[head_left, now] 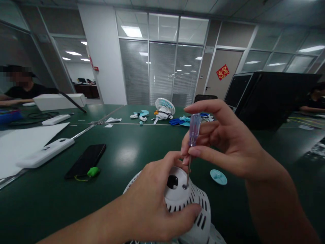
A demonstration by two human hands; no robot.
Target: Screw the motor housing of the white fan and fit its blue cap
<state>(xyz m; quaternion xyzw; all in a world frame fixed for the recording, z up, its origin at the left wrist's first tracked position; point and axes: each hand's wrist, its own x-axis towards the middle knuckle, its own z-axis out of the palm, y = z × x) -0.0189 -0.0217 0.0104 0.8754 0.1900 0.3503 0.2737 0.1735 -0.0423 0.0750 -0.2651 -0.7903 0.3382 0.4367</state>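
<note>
My left hand (154,200) is wrapped over a white slotted fan housing (203,210), thumb on its near side and fingers behind it. The housing's round top has a dark square opening and a small screw hole beside it. My right hand (223,142) grips a screwdriver (194,130) with a clear purple handle, index finger on its end and thumb low on the handle. The shaft points down and its tip is in the small hole. To the right of the housing a round light-blue cap (218,177) lies on the table.
A black phone (86,161) with a green charm and a white power strip (48,152) lie to the left. Further back stands another small fan (164,107), near blue pieces and a dark blue glove (175,121). A large black monitor (269,98) is at right; people sit on both sides.
</note>
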